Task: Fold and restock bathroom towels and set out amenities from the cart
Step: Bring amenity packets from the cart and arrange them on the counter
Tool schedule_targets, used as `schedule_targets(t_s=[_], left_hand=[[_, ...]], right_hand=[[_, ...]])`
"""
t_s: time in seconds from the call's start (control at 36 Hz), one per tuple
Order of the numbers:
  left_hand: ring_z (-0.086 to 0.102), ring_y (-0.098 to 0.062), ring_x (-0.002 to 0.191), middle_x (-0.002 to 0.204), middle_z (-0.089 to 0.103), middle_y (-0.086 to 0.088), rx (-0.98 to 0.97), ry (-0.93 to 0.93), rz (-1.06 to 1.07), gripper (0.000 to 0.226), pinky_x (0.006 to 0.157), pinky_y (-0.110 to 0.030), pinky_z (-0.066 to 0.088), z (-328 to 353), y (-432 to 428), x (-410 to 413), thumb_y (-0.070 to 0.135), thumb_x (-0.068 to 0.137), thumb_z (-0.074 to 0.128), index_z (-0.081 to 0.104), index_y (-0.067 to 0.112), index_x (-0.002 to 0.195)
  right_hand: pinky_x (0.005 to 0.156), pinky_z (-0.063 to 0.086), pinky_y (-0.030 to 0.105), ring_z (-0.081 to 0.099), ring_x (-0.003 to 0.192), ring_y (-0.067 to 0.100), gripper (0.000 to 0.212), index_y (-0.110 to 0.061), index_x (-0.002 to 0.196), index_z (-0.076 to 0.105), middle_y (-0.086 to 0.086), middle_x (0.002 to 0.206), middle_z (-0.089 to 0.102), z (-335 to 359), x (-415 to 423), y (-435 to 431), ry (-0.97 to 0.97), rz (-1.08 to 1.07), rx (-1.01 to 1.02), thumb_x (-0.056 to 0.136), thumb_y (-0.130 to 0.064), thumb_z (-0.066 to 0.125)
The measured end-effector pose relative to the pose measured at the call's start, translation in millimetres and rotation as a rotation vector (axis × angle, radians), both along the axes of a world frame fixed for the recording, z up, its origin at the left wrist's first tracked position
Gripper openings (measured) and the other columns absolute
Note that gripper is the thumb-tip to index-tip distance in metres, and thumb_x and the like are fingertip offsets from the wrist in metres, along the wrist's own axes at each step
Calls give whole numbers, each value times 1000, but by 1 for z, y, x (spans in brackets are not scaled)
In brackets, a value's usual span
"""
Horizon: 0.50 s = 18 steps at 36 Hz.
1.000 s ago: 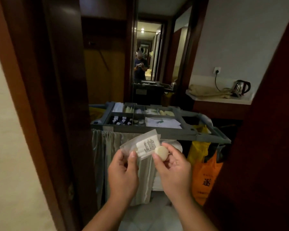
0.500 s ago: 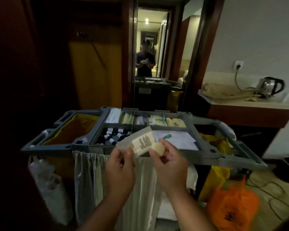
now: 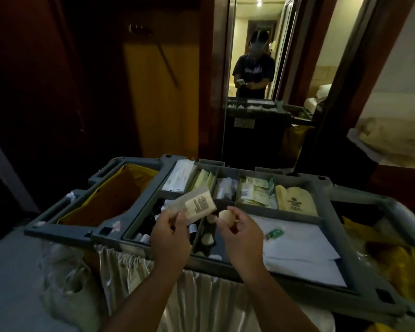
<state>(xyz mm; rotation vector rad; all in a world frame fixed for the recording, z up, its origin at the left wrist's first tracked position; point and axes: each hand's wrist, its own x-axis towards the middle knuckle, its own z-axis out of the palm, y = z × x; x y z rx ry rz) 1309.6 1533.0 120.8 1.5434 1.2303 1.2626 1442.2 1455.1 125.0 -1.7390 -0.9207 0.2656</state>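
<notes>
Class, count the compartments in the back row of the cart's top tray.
5, left to right: white packets, yellowish sachets, small white items, greenish packets, cream pouches. None appears hidden.

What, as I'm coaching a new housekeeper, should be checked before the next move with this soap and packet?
1. Right hand grips the soap: ok.
2. Left hand pinches the packet: ok.
3. Soap fully out of the packet, the two apart: ok.
4. Packet empty: cannot tell.
5. Both hands over the cart tray, spare soaps in the slot below them: ok.
6. Packet print readable: not ok, dim and blurred.
</notes>
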Motion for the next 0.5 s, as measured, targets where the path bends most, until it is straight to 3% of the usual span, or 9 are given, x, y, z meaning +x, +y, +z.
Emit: schedule_targets(t_s=[0.08, 0.19, 0.28, 0.39, 0.5], left_hand=[[70, -25, 89, 96, 70, -8, -45, 47, -4, 14, 67, -31, 56, -23, 40, 17, 22, 105, 56, 65, 13, 109], [69, -22, 80, 88, 69, -4, -101, 96, -57, 13, 66, -38, 57, -47, 89, 42, 22, 105, 54, 65, 13, 106], [69, -26, 78, 85, 71, -4, -143, 139, -109, 15, 67, -41, 58, -62, 123, 64, 23, 105, 54, 66, 14, 105], [64, -21, 82, 85, 67, 6, -172, 216, -160, 12, 71, -35, 51, -72, 151, 90, 22, 103, 55, 64, 18, 98], [61, -23, 88, 95, 67, -2, -175, 292, -213, 9, 75, -32, 45, -77, 173, 114, 23, 102, 58, 62, 20, 93]], right_hand=[[79, 34, 4, 47, 101, -1, 42, -27, 131, 63, -9, 121, 60, -29, 23, 38, -112, -40, -141, 92, -36, 75], [95, 38, 24, 51, 116, 13, 43, -25, 134, 62, -1, 130, 54, -63, 51, 82, -142, 28, -345, 93, -33, 72], [104, 33, 40, 44, 133, 20, 44, -36, 135, 60, -8, 137, 55, -79, 67, 104, -351, 97, -590, 93, -46, 65], [93, 26, 44, 40, 128, 26, 35, -35, 122, 63, -5, 124, 60, -79, 72, 121, -549, 192, -831, 88, -34, 59], [99, 27, 47, 37, 128, 29, 35, -29, 121, 65, 4, 125, 56, -74, 74, 130, -662, 243, -985, 86, -27, 62]])
